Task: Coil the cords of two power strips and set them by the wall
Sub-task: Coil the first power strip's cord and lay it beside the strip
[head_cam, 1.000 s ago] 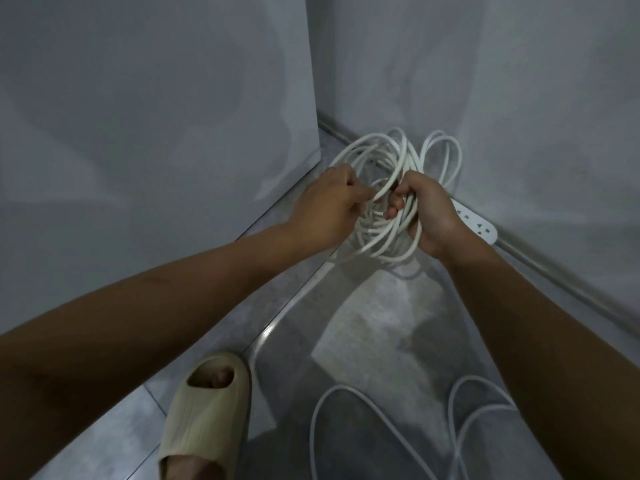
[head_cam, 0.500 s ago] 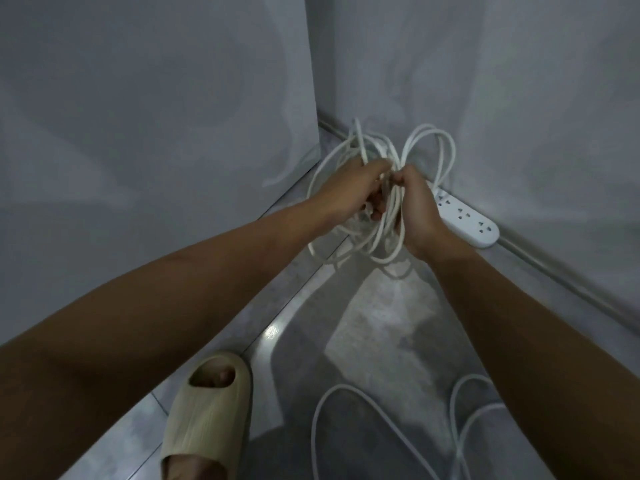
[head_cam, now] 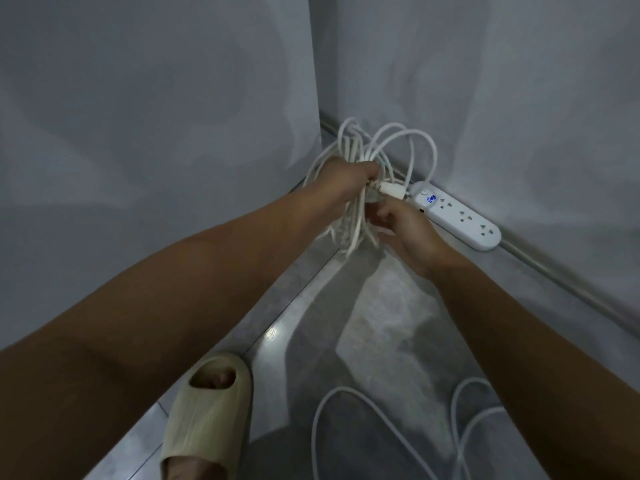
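Observation:
A bundle of white cord loops (head_cam: 391,147) hangs in the room corner above the floor. My left hand (head_cam: 346,178) grips the bundle round its middle. My right hand (head_cam: 405,230) is just below and to the right, its fingers at the white plug (head_cam: 496,190) and the lower loops; whether they pinch the plug is hard to tell. A white power strip (head_cam: 460,216) with a blue-lit switch lies on the floor against the right wall, right behind my right hand. A second white cord (head_cam: 346,403) lies in loose loops on the floor near me.
Two grey walls meet in a corner (head_cam: 317,98) behind the bundle. My foot in a beige slipper (head_cam: 207,414) stands on the grey floor at the lower left. A skirting strip (head_cam: 554,271) runs along the right wall.
My right hand has dropped from the top of the bundle to its lower part by the plug. The loops have shifted slightly and the power strip shows more fully.

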